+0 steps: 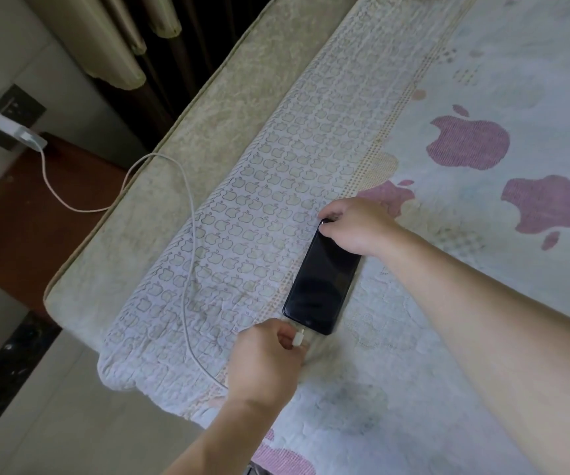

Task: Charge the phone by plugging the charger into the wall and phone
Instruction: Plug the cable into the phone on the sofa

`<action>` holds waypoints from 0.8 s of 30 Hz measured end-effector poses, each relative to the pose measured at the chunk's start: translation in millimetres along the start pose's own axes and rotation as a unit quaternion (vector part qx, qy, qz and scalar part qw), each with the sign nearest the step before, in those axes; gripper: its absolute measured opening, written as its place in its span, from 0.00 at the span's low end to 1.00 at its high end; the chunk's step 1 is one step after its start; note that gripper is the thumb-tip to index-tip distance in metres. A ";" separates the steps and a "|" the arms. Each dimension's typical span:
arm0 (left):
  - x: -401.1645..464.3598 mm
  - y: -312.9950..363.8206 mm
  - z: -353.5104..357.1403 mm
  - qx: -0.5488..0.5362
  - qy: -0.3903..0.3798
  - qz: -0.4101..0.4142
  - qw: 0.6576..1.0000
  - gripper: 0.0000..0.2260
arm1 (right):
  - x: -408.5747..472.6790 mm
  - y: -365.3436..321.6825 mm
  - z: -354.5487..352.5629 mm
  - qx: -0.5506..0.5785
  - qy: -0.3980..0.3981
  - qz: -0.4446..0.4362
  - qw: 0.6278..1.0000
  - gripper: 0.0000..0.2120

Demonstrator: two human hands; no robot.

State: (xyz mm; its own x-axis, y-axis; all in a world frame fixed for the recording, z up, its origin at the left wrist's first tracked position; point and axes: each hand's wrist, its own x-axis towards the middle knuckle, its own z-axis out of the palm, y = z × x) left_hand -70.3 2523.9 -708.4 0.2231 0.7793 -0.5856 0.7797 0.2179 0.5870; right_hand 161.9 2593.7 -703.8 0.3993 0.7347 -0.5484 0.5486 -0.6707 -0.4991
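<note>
A black phone (321,282) lies face up on the bed sheet, its screen dark. My right hand (355,228) grips its far end. My left hand (266,361) pinches the white cable plug (299,338), which sits right at the phone's near end; whether it is fully seated I cannot tell. The white cable (187,234) loops across the sheet and over the mattress edge to a white charger (23,133) plugged into a dark wall socket (9,114) at the far left.
The mattress (174,166) has an apple-patterned sheet (482,166) over it. A brown bedside table (37,207) stands below the socket. Curtains (112,39) hang at the top left. Pale floor (54,423) lies along the bed's near side.
</note>
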 end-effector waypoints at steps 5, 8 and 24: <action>2.0 4.9 0.2 0.005 -0.008 0.007 1.000 0.07 | 0.0 0.8 -1.2 0.001 -0.005 -0.007 1.000 0.15; -0.2 4.0 0.1 0.008 -0.003 0.021 1.000 0.06 | -1.2 1.8 -1.1 0.003 0.000 -0.012 1.000 0.16; -7.9 5.4 3.0 0.030 0.037 0.040 0.998 0.03 | -5.8 5.8 1.5 0.014 -0.011 -0.002 1.000 0.17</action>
State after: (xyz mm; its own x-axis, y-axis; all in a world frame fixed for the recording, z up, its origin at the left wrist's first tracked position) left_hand -66.1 2517.1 -702.2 0.2442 0.8342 -0.4944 0.7956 0.1191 0.5939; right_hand 161.7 2585.4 -704.5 0.3800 0.7357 -0.5606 0.5291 -0.6700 -0.5207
